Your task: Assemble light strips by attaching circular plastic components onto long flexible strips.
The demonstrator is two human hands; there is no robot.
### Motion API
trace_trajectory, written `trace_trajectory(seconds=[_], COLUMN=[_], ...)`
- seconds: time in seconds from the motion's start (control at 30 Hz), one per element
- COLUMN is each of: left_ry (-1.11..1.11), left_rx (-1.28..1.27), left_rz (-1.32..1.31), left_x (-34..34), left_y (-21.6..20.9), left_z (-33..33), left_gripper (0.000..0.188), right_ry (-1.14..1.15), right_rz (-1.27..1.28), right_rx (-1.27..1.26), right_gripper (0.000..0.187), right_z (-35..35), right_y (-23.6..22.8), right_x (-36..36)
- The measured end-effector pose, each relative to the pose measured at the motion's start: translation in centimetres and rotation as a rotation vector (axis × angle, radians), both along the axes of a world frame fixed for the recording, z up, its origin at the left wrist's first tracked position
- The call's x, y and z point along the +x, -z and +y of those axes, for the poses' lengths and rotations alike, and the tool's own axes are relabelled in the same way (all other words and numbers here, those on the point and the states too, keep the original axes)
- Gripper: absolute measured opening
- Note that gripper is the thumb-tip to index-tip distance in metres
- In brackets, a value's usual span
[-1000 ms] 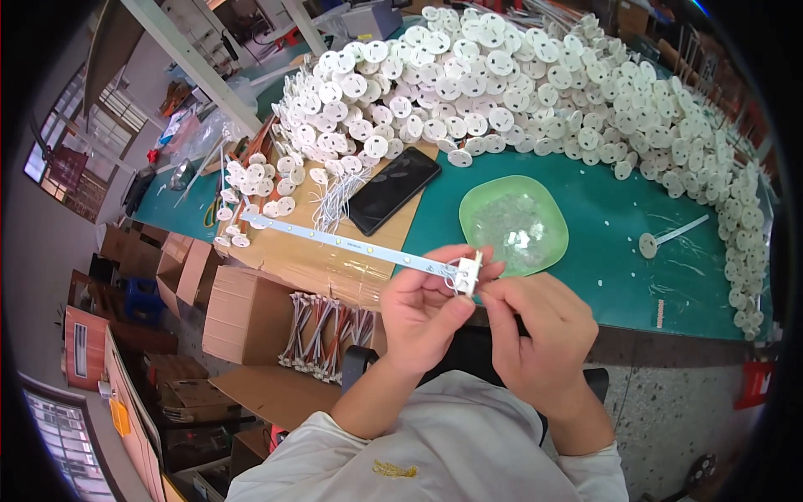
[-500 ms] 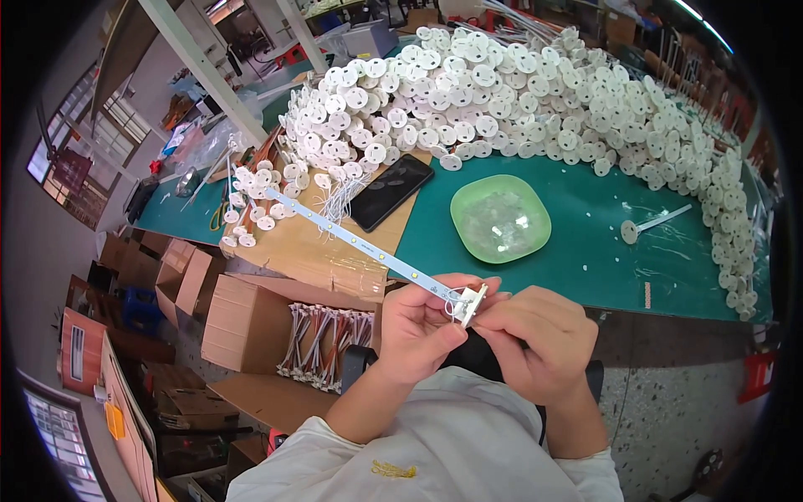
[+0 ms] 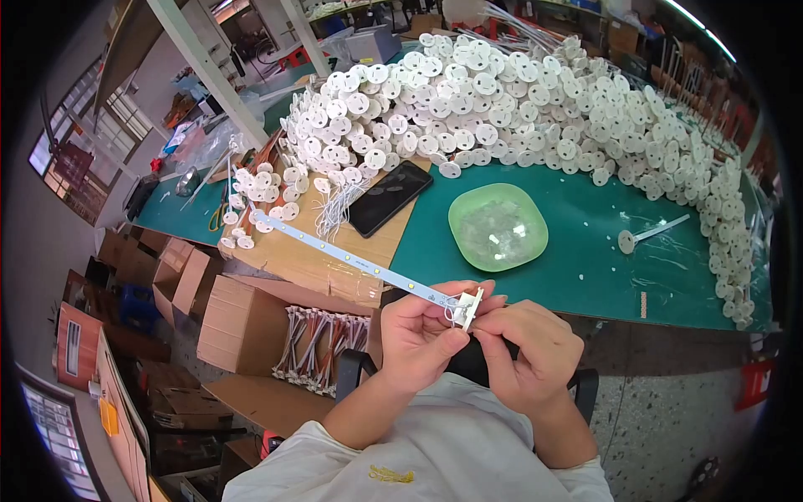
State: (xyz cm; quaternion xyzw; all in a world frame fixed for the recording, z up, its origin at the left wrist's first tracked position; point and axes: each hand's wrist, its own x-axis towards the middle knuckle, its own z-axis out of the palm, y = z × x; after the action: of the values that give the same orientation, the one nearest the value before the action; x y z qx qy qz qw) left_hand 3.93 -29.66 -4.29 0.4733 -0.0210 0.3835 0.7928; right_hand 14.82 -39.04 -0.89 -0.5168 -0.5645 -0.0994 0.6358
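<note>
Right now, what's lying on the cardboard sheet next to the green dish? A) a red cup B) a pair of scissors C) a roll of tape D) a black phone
D: a black phone lies flat on the cardboard sheet, left of the green dish.

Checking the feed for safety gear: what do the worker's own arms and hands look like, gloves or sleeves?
No gloves: the left hand and right hand are bare, with no rings or watch showing. Forearms are uncovered; short white sleeves end near the elbows.

Phone [image 3: 389, 197] left of bowl [image 3: 498, 227], disc heap [image 3: 519, 100] behind (on table [image 3: 585, 268])
</note>
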Motion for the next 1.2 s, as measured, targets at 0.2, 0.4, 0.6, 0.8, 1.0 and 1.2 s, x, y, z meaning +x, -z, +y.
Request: trace_trajectory(seconds=[0.2, 0.4, 0.6, 0.8, 1.0, 1.2], left_ry=[-0.046, 0.023, -0.028, -0.294, -0.934, -0.414], left_rx=[0.076, 0.12, 0.139, 0.344, 1.075, 1.712], left_rz=[0.036, 0.014, 0.022, 0.408, 1.251, 2.048], left_x=[0.0, -1.3, -1.6, -4.4, -12.0, -16.2], left_y=[1.0, 1.5, 1.4, -1.8, -9.6, -6.9], left_z=[0.1, 2.1, 3.8, 10.7, 31.9, 47.3], left_gripper=[0.048, 0.044, 0.045, 0.041, 0.031, 0.027], right_ry=[0.094, 0.01, -0.003, -0.084, 0.125, 0.278], right_rz=[-0.114, 0.0, -0.078, 0.059, 0.142, 0.165], right_rx=[-0.009, -0.047, -0.09, -0.126, -0.462, -0.5], right_gripper=[0.017, 0.014, 0.011, 0.018, 0.005, 0.01], right_z=[0.8, 2.0, 4.3, 7.2, 2.0, -1.1], right_y=[0.4, 2.9, 2.9, 2.8, 2.5, 5.5], right_x=[-0.4, -0.9, -1.1, -0.2, 4.1, 5.3])
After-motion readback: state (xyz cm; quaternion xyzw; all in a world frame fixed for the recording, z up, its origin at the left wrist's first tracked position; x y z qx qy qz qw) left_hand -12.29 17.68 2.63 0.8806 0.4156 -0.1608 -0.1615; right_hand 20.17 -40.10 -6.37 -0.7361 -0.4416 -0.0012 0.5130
